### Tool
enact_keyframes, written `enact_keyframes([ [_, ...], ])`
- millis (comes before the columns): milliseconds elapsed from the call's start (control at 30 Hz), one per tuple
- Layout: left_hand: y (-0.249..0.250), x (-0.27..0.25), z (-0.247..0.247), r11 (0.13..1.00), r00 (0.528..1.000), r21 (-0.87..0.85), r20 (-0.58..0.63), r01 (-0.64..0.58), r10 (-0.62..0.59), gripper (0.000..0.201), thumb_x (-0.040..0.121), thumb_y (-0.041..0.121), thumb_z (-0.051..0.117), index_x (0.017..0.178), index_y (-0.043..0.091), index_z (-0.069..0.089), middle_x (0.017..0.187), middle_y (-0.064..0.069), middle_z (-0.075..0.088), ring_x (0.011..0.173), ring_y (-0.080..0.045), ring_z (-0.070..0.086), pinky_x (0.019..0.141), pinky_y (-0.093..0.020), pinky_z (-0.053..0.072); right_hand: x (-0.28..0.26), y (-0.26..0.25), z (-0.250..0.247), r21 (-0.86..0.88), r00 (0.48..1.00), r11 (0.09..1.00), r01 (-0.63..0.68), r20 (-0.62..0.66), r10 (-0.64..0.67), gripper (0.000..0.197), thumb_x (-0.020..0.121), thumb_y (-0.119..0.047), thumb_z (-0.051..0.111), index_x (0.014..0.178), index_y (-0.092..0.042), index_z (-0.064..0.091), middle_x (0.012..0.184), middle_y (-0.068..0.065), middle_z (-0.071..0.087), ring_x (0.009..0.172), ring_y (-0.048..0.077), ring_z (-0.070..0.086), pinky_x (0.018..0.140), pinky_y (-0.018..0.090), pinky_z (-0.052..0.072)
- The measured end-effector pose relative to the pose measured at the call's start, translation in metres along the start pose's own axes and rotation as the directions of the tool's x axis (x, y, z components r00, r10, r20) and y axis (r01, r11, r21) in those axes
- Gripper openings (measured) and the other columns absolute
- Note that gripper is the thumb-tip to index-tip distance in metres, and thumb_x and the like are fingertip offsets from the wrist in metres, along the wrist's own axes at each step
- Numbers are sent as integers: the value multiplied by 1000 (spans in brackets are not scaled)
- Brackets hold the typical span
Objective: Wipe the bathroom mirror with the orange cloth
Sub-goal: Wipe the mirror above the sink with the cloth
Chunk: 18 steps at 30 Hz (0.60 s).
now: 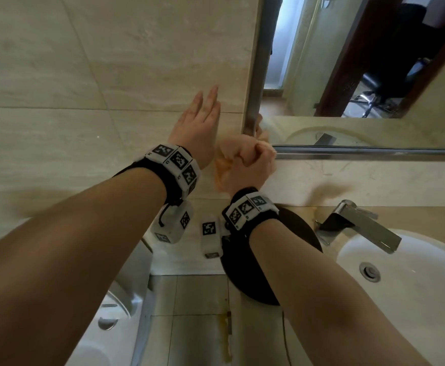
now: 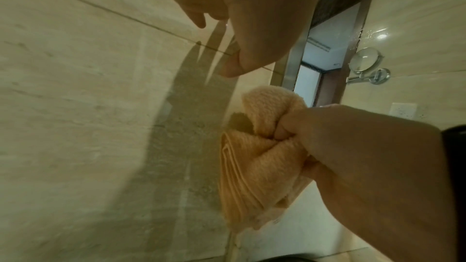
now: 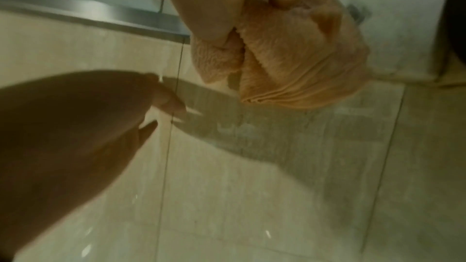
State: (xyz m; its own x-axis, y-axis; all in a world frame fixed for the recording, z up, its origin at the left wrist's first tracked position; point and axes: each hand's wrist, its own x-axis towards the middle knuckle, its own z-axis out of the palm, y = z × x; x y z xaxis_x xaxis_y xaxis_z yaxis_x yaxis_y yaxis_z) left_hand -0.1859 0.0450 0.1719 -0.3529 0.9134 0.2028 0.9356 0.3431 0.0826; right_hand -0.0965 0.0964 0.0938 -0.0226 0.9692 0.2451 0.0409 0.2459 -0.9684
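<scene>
Here, my right hand [image 1: 245,165] clenches the bunched orange cloth [image 2: 257,158] just below the mirror's [image 1: 361,62] lower left corner, against the tiled wall [image 1: 84,75]. Beyond, left of the mirror, my left hand [image 1: 197,128] stretches flat, fingers straight.

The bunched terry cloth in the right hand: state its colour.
The bunched terry cloth is pale peach-orange, plain with ribbed texture; the left wrist view shows it best.
</scene>
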Motion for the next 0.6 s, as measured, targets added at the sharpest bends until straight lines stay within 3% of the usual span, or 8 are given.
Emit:
enact_keyframes([
  [100, -5, 1, 1, 999, 1000, -23, -9, -30, 29, 81, 82, -10, 37, 152, 9, 2, 159, -1, -18, 147, -24, -14, 121, -39, 9, 8, 3, -1, 47, 990, 989, -139, 5, 139, 23, 71, -19, 55, 93, -27, 52, 100, -4, 59, 94, 16, 59, 84, 38, 53],
  [167, -3, 6, -1, 998, 998, -20, -25, -60, 60, 81, 82, -10, 40, 152, 7, 4, 159, -4, -17, 147, -25, -12, 121, -40, 9, 13, -9, -9, 117, 962, 955, -271, 21, 271, 19, 78, -14, 57, 94, -24, 56, 89, -7, 60, 85, 14, 60, 70, 28, 53],
  [233, 2, 10, -9, 997, 998, -63, -23, -53, 51, 80, 83, -10, 42, 152, 8, 4, 159, -3, -17, 147, -23, -12, 122, -37, 8, 21, -24, -16, 193, 920, 900, -391, 56, 388, 21, 82, -10, 60, 102, -14, 55, 90, 0, 61, 79, 15, 58, 60, 23, 46],
  [267, 5, 13, -15, 995, 999, -83, -24, -50, 48, 80, 85, -8, 44, 152, 9, 4, 159, -2, -17, 148, -21, -11, 121, -35, 8, 26, -32, -18, 228, 898, 869, -438, 79, 432, 27, 81, -9, 62, 107, -10, 55, 97, 6, 61, 81, 18, 58, 60, 26, 47],
  [367, 11, 19, -32, 990, 995, -120, -64, -79, 72, 68, 94, 8, 42, 152, 9, 7, 160, -1, -16, 148, -18, -10, 121, -33, 9, 41, -57, -22, 256, 844, 806, -533, 94, 528, 37, 83, -12, 63, 117, -5, 53, 109, 14, 62, 93, 28, 61, 78, 37, 53],
  [467, 14, 24, -39, 983, 993, -155, -81, -95, 83, 64, 95, 11, 39, 152, 8, 8, 160, -1, -16, 148, -18, -10, 121, -35, 10, 48, -71, -27, 244, 859, 827, -506, 64, 507, 34, 86, -11, 57, 118, -2, 56, 108, 15, 64, 93, 28, 62, 81, 33, 52],
  [600, 29, 27, -43, 970, 988, -200, -101, -139, 121, 73, 94, 19, 47, 153, 10, 5, 160, -2, -15, 148, -20, -9, 121, -38, 11, 61, -84, -40, 239, 957, 932, -272, -33, 288, 28, 80, -7, 60, 107, 0, 61, 96, 14, 64, 90, 27, 61, 84, 40, 53],
])
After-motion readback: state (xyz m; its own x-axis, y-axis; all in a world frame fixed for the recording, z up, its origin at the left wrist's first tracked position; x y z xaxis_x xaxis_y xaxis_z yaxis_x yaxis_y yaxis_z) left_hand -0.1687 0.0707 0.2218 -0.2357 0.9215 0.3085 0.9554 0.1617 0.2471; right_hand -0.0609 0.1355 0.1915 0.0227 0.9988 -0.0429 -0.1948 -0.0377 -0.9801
